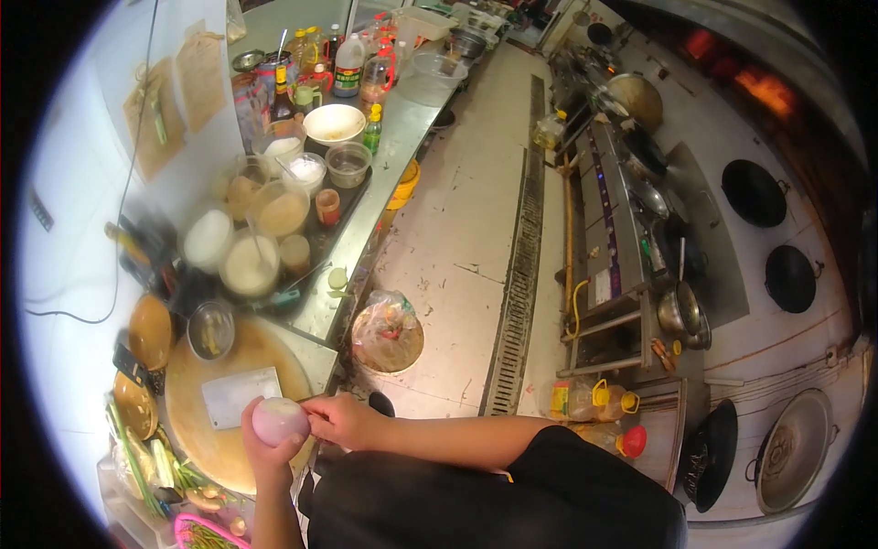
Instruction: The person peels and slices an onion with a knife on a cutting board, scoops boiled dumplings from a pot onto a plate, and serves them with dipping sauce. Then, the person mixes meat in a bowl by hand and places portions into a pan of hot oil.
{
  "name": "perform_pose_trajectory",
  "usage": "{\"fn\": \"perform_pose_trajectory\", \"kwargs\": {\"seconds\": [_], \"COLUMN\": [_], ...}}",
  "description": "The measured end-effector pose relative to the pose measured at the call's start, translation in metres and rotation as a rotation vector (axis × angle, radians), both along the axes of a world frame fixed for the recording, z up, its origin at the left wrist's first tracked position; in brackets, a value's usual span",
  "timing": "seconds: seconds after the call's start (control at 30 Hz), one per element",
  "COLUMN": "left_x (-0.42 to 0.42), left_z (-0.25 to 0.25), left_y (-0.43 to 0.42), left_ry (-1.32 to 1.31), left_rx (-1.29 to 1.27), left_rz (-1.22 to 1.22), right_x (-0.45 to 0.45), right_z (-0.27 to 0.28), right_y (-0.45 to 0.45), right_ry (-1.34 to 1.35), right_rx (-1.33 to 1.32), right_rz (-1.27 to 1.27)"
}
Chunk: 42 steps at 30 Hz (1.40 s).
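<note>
A pale purple onion (280,422) rests in my left hand (263,450), whose fingers and thumb wrap round it over the front edge of a round wooden cutting board (197,448). My right hand (346,423) is closed in a pinch against the onion's right side; whatever lies between those fingertips is hidden. Just beyond the onion, a cleaver blade (241,396) lies flat on the board, its handle out of sight. A metal bowl (210,331) stands at the board's far edge.
Tubs of powders (250,263), sauce bottles (348,66) and a white bowl (334,124) crowd the counter ahead. Vegetables (165,467) and a pink basket (206,531) sit at lower left. A lined bin (389,334) stands on the floor; woks (754,193) hang at right.
</note>
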<state>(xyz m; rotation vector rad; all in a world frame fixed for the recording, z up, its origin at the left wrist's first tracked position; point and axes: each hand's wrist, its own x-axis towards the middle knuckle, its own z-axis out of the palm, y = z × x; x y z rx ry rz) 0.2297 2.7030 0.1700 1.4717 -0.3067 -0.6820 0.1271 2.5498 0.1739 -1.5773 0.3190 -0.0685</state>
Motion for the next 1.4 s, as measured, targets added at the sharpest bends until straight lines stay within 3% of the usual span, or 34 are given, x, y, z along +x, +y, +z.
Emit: {"fn": "perform_pose_trajectory", "kwargs": {"seconds": [0.13,0.27,0.3,0.33,0.43,0.53,0.63,0.7,0.73,0.77,0.8,0.87,0.97,1.07,1.13,1.23,1.4], "left_x": [-0.001,0.002,0.002,0.001,-0.003,-0.001,0.008,0.020,0.024,0.025,0.027,0.028,0.020,0.014,0.016,0.029,0.039], "left_z": [0.007,0.004,0.004,0.005,0.008,-0.004,0.000,-0.021,-0.034,-0.038,-0.040,-0.059,-0.078,-0.101,-0.107,-0.109,-0.112], "left_y": [-0.004,-0.002,-0.002,-0.003,-0.008,-0.002,0.007,0.026,0.044,0.057,0.069,0.097,0.122,0.133,0.132,0.128,0.158], "left_ry": [-0.115,-0.200,-0.199,-0.151,-0.057,0.039,0.335,0.323,0.302,0.259,0.216,0.207,0.163,0.109,-0.077,-0.195,-0.396], "left_rx": [0.038,0.067,0.070,0.038,-0.065,-0.154,-0.353,-0.348,-0.342,-0.265,-0.178,0.019,0.172,0.285,0.342,0.434,0.716], "left_rz": [-0.042,-0.069,-0.065,-0.077,-0.100,-0.073,0.042,0.108,0.157,0.209,0.262,0.349,0.467,0.474,0.445,0.394,0.244], "right_x": [0.002,0.003,0.004,0.005,0.006,-0.002,-0.006,-0.009,-0.008,-0.014,-0.007,-0.001,0.023,0.050,0.071,0.092,0.109], "right_z": [-0.005,-0.022,-0.020,-0.018,-0.031,-0.042,-0.051,-0.079,-0.104,-0.131,-0.089,-0.073,-0.066,-0.083,-0.088,-0.114,-0.120], "right_y": [0.000,0.006,0.007,0.007,0.003,-0.006,-0.035,-0.080,-0.099,-0.124,-0.130,-0.135,-0.105,-0.063,-0.022,0.018,0.030], "right_ry": [0.129,0.052,0.109,0.166,0.280,0.299,0.220,0.212,0.087,0.107,0.397,0.671,0.705,0.494,0.192,0.191,0.170], "right_rx": [0.224,0.190,0.366,0.541,0.685,0.700,0.304,0.129,-0.405,-0.694,-0.811,-1.086,-1.067,-1.083,-1.109,-0.934,-0.920], "right_rz": [-0.001,-0.099,-0.163,-0.222,-0.258,-0.237,-0.373,-0.308,-0.308,-0.280,-0.129,-0.081,0.032,0.161,0.301,0.455,0.543]}}
